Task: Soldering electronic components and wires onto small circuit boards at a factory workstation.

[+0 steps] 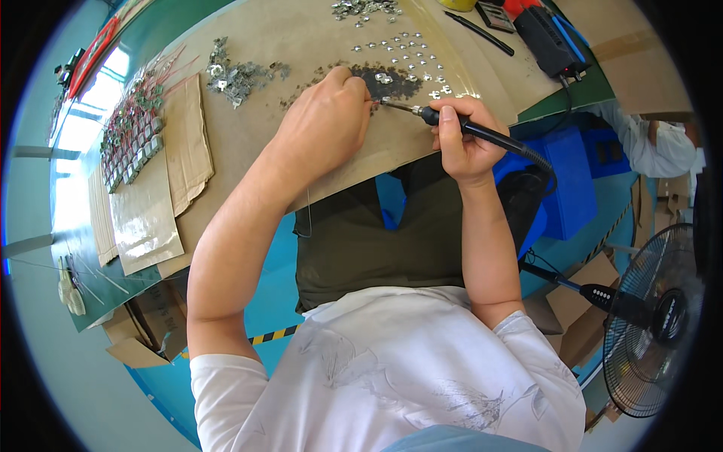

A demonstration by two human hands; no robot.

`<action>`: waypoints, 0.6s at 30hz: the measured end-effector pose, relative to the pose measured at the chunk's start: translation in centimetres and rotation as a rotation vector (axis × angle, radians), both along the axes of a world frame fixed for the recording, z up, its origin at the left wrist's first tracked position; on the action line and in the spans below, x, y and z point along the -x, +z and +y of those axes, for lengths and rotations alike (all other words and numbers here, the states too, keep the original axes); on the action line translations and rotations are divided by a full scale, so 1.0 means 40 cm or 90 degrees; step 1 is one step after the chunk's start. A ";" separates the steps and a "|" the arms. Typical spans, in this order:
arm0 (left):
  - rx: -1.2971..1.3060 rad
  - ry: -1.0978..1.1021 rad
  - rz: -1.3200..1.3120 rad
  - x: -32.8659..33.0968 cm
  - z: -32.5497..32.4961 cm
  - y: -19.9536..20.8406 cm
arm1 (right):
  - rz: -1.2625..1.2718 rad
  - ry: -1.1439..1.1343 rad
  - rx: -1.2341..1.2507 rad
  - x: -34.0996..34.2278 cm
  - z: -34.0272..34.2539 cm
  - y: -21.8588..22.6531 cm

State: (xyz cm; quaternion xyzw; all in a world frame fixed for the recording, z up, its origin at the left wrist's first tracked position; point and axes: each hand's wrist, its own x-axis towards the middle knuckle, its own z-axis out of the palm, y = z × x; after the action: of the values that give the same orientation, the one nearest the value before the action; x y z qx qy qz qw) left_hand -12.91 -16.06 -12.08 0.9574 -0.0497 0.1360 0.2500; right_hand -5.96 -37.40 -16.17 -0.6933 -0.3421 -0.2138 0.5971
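Soldering iron (pixel 488 134), metal-tipped, in curled right hand (pixel 468 147); left hand (pixel 325 113) tight on reddish strand (pixel 373 102).

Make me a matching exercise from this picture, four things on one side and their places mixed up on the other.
Things
1. soldering iron
2. black pen
3. fan
4. wired parts

Places
A. near the picture's right rim
B. toward the picture's left side
C. in the right hand
D. near the black box

Pairs: 1-C; 2-D; 3-A; 4-B

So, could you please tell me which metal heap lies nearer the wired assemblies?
The left heap, near the cardboard; the other heap sits at the picture's top.
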 end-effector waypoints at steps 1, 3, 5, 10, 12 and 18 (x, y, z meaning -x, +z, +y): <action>0.000 -0.006 -0.006 -0.002 -0.001 0.001 | -0.005 -0.002 0.001 0.000 -0.001 0.001; 0.001 -0.006 -0.007 -0.005 -0.003 0.000 | 0.001 0.001 -0.003 -0.001 -0.005 0.003; 0.001 -0.005 -0.011 -0.010 -0.002 -0.002 | 0.003 0.005 -0.007 -0.004 -0.004 0.002; -0.005 0.014 0.023 -0.009 0.007 -0.001 | 0.137 0.054 -0.109 0.003 0.010 0.001; -0.025 -0.003 0.025 -0.013 0.021 -0.020 | 0.193 0.080 -0.147 0.000 0.023 0.004; -0.035 -0.018 0.046 -0.004 0.006 -0.006 | 0.251 0.166 0.052 -0.047 0.102 0.162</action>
State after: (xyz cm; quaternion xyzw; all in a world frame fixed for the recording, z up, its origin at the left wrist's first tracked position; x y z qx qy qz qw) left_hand -12.77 -15.83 -12.30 0.9673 -0.0578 0.0965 0.2274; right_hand -4.07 -33.32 -9.71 -0.6950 -0.3140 0.0184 0.6466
